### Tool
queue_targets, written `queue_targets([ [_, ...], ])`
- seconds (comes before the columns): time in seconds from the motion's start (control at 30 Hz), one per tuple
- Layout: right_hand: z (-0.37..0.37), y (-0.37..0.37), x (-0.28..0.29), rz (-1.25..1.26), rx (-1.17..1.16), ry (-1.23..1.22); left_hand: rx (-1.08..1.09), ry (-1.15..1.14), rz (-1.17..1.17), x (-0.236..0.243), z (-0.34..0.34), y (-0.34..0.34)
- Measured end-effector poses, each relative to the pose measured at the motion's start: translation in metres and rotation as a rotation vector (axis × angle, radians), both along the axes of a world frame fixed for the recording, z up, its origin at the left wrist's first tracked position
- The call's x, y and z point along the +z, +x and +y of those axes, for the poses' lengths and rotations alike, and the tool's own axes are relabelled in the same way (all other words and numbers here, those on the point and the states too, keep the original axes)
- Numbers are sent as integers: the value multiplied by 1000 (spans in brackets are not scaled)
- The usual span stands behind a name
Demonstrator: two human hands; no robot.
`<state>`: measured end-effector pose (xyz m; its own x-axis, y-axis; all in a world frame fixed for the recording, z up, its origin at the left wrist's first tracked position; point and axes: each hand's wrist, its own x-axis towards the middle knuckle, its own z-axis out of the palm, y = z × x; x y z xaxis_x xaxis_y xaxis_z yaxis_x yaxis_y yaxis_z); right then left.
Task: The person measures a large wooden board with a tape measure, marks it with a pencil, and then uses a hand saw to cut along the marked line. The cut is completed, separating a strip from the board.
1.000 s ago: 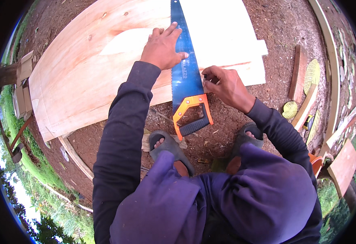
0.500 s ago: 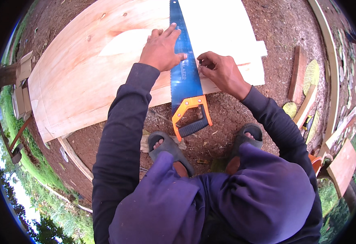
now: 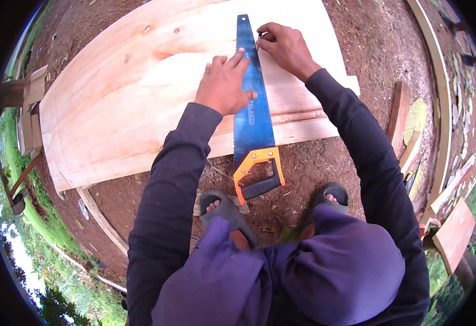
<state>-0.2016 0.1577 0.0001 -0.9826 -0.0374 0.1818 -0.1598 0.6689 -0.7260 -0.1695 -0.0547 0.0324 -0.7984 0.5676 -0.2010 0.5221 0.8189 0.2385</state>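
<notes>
A handsaw with a blue blade (image 3: 254, 129) and an orange-and-black handle lies lengthwise across a pale plywood sheet (image 3: 113, 119), its handle hanging past the sheet's near edge. My left hand (image 3: 221, 87) presses on the middle of the blade and the wood beside it, fingers spread. Near the blade's far end, at its right edge, my right hand (image 3: 287, 49) pinches a small dark pencil-like piece (image 3: 259, 38), mostly hidden by the fingers, against the plywood.
My sandalled feet (image 3: 220, 212) stand on dirt below the sheet. At the right lie short boards (image 3: 398, 114), dry yellow leaves (image 3: 415, 117), a long batten (image 3: 441, 108) and a square wood panel (image 3: 454, 233). Cardboard (image 3: 31, 87) and a curved branch (image 3: 99, 214) are at the left.
My right hand has slid up along the blade's right edge toward its tip. The saw and my left hand now appear slightly lower in the picture.
</notes>
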Motion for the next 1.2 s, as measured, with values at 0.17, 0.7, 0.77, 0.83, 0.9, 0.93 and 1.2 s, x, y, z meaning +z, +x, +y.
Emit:
queue_targets([
  [0.17, 5, -40, -3, 57, -16, 85, 1, 26, -27, 2, 1, 0],
  [0.7, 7, -89, -23, 246, -82, -19, -20, 46, -3, -1, -2, -1],
  [0.77, 7, -86, -22, 271, -94, -13, -20, 45, 1, -1, -2, 0],
  [0.83, 9, -86, -24, 308, -98, -30, -21, 48, 0, -1, -1, -1],
  [0.9, 9, -85, -25, 316, -97, -40, -20, 51, -7, -1, -1, -1],
  [0.93, 8, -85, -25, 305, -93, -42, -20, 49, -4, -1, -2, -1],
  [1.2, 7, -82, -23, 307, -86, 10, -22, 38, 1, 1, -1, -1],
])
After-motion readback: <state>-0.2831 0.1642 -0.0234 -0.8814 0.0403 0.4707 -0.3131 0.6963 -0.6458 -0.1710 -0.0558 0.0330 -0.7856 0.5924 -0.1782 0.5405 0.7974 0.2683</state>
